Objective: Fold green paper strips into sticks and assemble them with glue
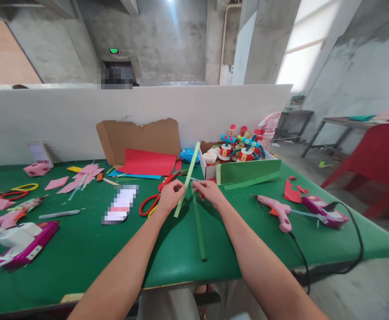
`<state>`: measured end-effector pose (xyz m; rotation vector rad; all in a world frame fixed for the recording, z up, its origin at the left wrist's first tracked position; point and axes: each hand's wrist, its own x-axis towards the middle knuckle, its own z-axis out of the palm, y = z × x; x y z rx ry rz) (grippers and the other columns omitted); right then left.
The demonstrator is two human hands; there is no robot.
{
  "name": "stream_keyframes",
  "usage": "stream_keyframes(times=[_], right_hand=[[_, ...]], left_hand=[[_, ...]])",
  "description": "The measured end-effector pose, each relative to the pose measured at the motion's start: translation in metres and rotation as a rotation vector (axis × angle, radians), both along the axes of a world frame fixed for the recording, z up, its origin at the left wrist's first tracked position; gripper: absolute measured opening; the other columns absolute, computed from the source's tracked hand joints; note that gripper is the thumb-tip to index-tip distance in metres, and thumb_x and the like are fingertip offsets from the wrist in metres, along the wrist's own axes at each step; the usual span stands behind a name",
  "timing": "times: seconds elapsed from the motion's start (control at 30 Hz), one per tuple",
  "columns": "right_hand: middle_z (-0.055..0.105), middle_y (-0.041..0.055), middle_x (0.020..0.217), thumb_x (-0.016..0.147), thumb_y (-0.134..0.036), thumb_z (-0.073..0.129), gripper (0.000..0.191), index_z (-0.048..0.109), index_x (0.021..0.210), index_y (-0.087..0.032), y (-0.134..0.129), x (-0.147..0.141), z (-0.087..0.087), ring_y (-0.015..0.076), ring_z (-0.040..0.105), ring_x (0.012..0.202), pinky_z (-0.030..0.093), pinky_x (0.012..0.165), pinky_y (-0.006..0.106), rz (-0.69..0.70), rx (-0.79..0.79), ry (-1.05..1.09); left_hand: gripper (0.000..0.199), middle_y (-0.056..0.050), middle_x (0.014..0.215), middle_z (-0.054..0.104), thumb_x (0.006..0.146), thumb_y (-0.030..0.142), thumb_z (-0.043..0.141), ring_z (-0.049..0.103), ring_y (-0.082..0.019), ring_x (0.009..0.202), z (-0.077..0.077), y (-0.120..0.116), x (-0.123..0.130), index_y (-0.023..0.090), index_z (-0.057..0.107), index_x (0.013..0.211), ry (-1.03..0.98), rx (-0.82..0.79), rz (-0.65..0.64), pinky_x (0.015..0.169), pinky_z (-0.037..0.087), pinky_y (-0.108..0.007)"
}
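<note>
My left hand (172, 196) is closed in a pinch on a light green paper strip (191, 166), which stands slanted, its top leaning right. Just to the right, my right hand (207, 192) pinches the upper end of a darker green paper strip (198, 226) that runs down toward the table's front edge. The two strips come close at the fingertips; whether they touch I cannot tell. Beside my left hand lie red-handled scissors (150, 205), partly covered by the hand. A green paper sheet (249, 173) leans along the front of a white box (209, 171) beyond my right hand.
Several paper-cup figures (246, 153) stand in the box. A pink glue gun (276, 211) and a purple power strip (326, 212) lie right, their cables hanging off the edge. Left are another power strip (34, 244), pink paper pieces (84, 178) and a marker-like stick (59, 214). Red sheets (147, 162) lie behind.
</note>
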<state>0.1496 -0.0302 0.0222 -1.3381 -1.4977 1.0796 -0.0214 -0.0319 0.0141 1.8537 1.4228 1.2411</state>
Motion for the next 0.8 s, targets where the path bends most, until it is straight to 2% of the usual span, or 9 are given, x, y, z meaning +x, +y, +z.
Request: stream_keyframes(times=[0.13, 0.2, 0.27, 0.4, 0.5, 0.57, 0.67, 0.73, 0.8], right_hand=[[0.048, -0.005, 0.045, 0.079, -0.043, 0.058, 0.03, 0.066, 0.069, -0.016, -0.002, -0.005, -0.001, 0.007, 0.037, 0.037, 0.029, 0.038, 0.02, 0.037, 0.039, 0.079], [0.045, -0.0064, 0.043, 0.079, -0.042, 0.058, 0.029, 0.065, 0.07, -0.016, -0.003, -0.003, 0.0, 0.0066, 0.036, 0.037, 0.029, 0.038, 0.019, 0.054, 0.037, 0.118], [0.044, -0.0067, 0.042, 0.08, -0.042, 0.057, 0.03, 0.063, 0.068, -0.016, -0.004, -0.003, 0.002, 0.0063, 0.036, 0.037, 0.029, 0.039, 0.019, 0.079, 0.026, 0.161], [0.044, -0.007, 0.041, 0.08, -0.045, 0.058, 0.032, 0.06, 0.068, -0.016, -0.011, -0.008, 0.006, 0.0059, 0.036, 0.037, 0.029, 0.038, 0.018, 0.24, -0.029, 0.192], [0.044, -0.0074, 0.04, 0.08, -0.042, 0.06, 0.029, 0.061, 0.068, -0.015, -0.016, -0.013, 0.006, 0.0053, 0.036, 0.037, 0.03, 0.038, 0.017, 0.366, -0.065, 0.127], [0.044, -0.0078, 0.04, 0.081, -0.038, 0.058, 0.027, 0.06, 0.067, -0.015, -0.017, -0.016, 0.004, 0.0052, 0.037, 0.036, 0.031, 0.039, 0.017, 0.386, -0.076, 0.098], [0.045, -0.0078, 0.041, 0.081, -0.032, 0.058, 0.022, 0.058, 0.066, -0.016, -0.017, -0.019, 0.002, 0.0057, 0.039, 0.037, 0.033, 0.04, 0.017, 0.366, -0.122, 0.111], [0.045, -0.0076, 0.042, 0.08, -0.029, 0.059, 0.019, 0.059, 0.067, -0.016, -0.017, -0.02, 0.001, 0.006, 0.041, 0.039, 0.035, 0.04, 0.017, 0.349, -0.158, 0.147], [0.046, -0.0072, 0.043, 0.08, -0.028, 0.059, 0.018, 0.059, 0.066, -0.016, -0.017, -0.02, 0.001, 0.0059, 0.041, 0.039, 0.035, 0.04, 0.017, 0.339, -0.181, 0.187]], left_hand=[[0.019, 0.004, 0.054, 0.053, 0.069, 0.037, 0.059, 0.044, -0.011, 0.051, -0.002, -0.006, 0.01, 0.019, 0.058, 0.065, -0.013, -0.017, -0.142, 0.052, 0.036, -0.023], [0.021, 0.004, 0.055, 0.054, 0.069, 0.039, 0.06, 0.046, -0.011, 0.051, -0.001, -0.008, 0.012, 0.018, 0.058, 0.065, -0.07, -0.09, -0.196, 0.051, 0.037, -0.023], [0.026, 0.004, 0.054, 0.054, 0.069, 0.044, 0.061, 0.046, -0.01, 0.049, 0.002, -0.008, 0.011, 0.018, 0.058, 0.068, -0.169, -0.158, -0.198, 0.05, 0.038, -0.023], [0.035, 0.004, 0.056, 0.054, 0.069, 0.05, 0.064, 0.043, -0.008, 0.047, 0.01, -0.008, 0.005, 0.016, 0.063, 0.077, -0.4, -0.213, -0.169, 0.048, 0.036, -0.022], [0.034, 0.004, 0.054, 0.052, 0.065, 0.047, 0.07, 0.042, -0.007, 0.047, 0.013, -0.008, 0.002, 0.015, 0.064, 0.074, -0.459, -0.278, -0.26, 0.047, 0.034, -0.021], [0.033, 0.004, 0.055, 0.053, 0.061, 0.045, 0.074, 0.043, -0.006, 0.048, 0.013, -0.009, 0.003, 0.014, 0.062, 0.067, -0.465, -0.291, -0.295, 0.047, 0.033, -0.02], [0.034, 0.005, 0.05, 0.05, 0.059, 0.044, 0.075, 0.041, -0.005, 0.045, 0.011, -0.008, 0.003, 0.015, 0.059, 0.059, -0.469, -0.273, -0.225, 0.045, 0.032, -0.021], [0.034, 0.006, 0.046, 0.047, 0.059, 0.044, 0.075, 0.041, -0.006, 0.043, 0.01, -0.007, 0.003, 0.015, 0.058, 0.059, -0.481, -0.265, -0.16, 0.044, 0.032, -0.021], [0.034, 0.005, 0.046, 0.048, 0.058, 0.045, 0.075, 0.043, -0.006, 0.042, 0.01, -0.006, 0.003, 0.015, 0.059, 0.062, -0.506, -0.279, -0.155, 0.044, 0.033, -0.021]])
